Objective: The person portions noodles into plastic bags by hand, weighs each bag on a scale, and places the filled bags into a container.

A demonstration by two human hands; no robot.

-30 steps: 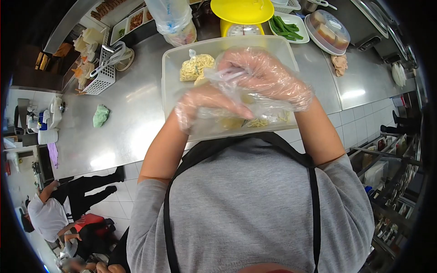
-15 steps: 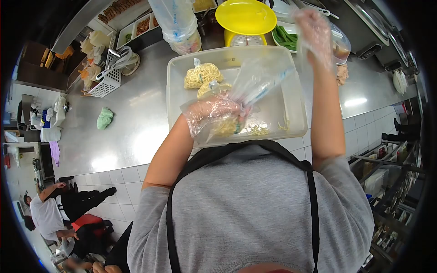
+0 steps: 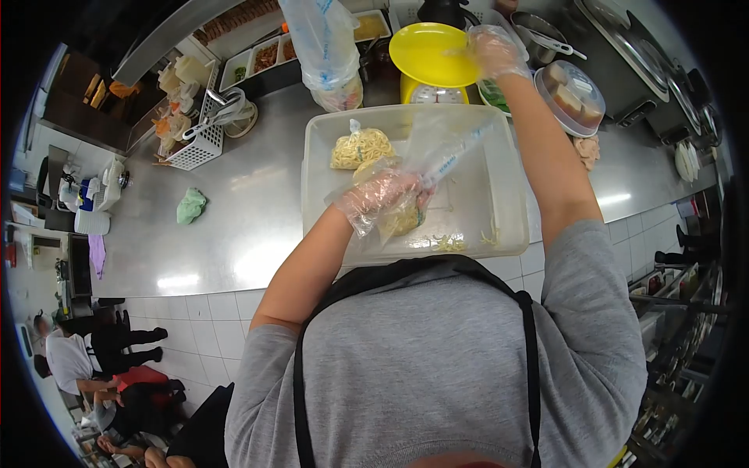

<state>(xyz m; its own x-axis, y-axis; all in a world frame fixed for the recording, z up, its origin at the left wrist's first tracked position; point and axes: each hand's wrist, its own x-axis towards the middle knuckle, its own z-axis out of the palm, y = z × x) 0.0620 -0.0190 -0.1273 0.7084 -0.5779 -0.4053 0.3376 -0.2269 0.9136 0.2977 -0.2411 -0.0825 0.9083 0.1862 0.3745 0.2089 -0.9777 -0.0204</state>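
Observation:
My left hand (image 3: pixel 384 195), in a clear plastic glove, is closed around the gathered neck of a clear plastic bag (image 3: pixel 446 156) above the plastic tub. Noodles (image 3: pixel 403 221) fill the bag's lower end, below the hand. Two more bags lie beside it: a tied bag of noodles (image 3: pixel 362 148) and another partly covered by my left hand. My gloved right hand (image 3: pixel 497 53) is at the right edge of the yellow scale pan (image 3: pixel 427 56); its fingers are blurred, and whether they grip anything is unclear.
Loose noodle strands (image 3: pixel 448 243) lie in the tub (image 3: pixel 512 195). A roll of plastic bags (image 3: pixel 321 54) stands behind it. At right are a domed container (image 3: pixel 569 101) and a pot (image 3: pixel 538 35). A green cloth (image 3: pixel 191 206) and a white basket (image 3: pixel 195 148) occupy the left counter. Other people (image 3: pixel 94 351) are behind at left.
My right hand has moved left, from beside the scale to the pan's right edge. My left hand keeps hold of the noodle bag. The camera view has shifted slightly.

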